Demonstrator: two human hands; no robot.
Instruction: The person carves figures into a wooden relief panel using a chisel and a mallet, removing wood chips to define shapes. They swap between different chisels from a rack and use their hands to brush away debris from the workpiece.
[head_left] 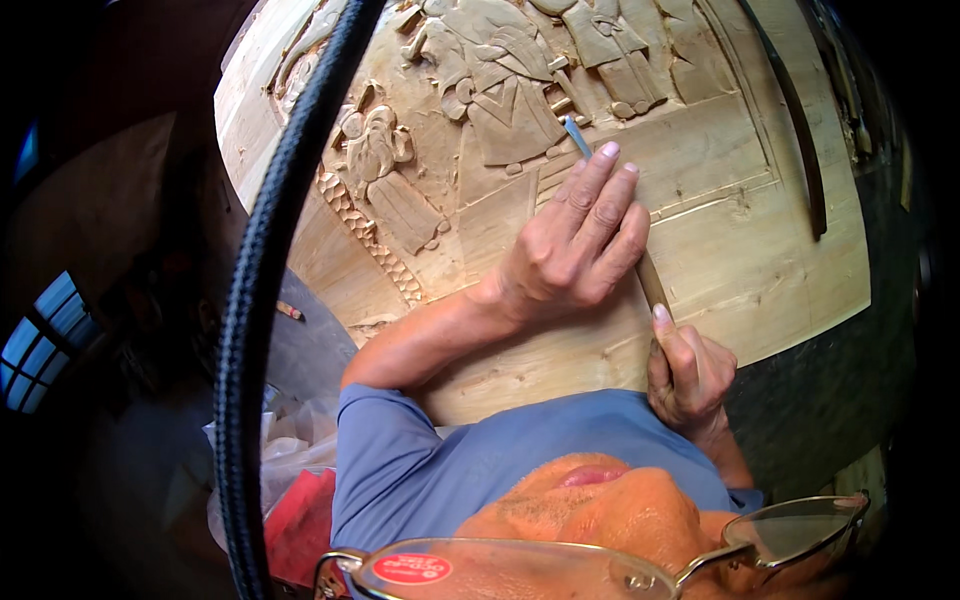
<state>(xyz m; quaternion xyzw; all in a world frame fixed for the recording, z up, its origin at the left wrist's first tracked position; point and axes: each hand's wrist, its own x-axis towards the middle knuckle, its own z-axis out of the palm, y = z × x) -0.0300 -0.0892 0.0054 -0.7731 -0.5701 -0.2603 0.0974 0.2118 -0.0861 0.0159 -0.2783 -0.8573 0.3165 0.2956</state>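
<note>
A carving chisel [652,284] with a wooden handle slants across a pale wooden panel [800,265]. My left hand [580,235] is closed round its front part, fingers laid over the shaft, just behind the metal tip. Lower down, my right hand [692,375] grips the handle's rear end, thumb along it. The tip is by the lower edge of a carved robed figure [515,120]; whether it touches the wood I cannot tell. Smaller relief figures [375,150] stand to the left, and another carved figure [610,50] is at the upper right.
A black braided cable [262,270] crosses the view on the left. A dark curved strip [795,110] runs over the panel's right side. Beside my left arm are a clear plastic bag [295,435] and a red thing [300,520]. Carved grooves frame the scene.
</note>
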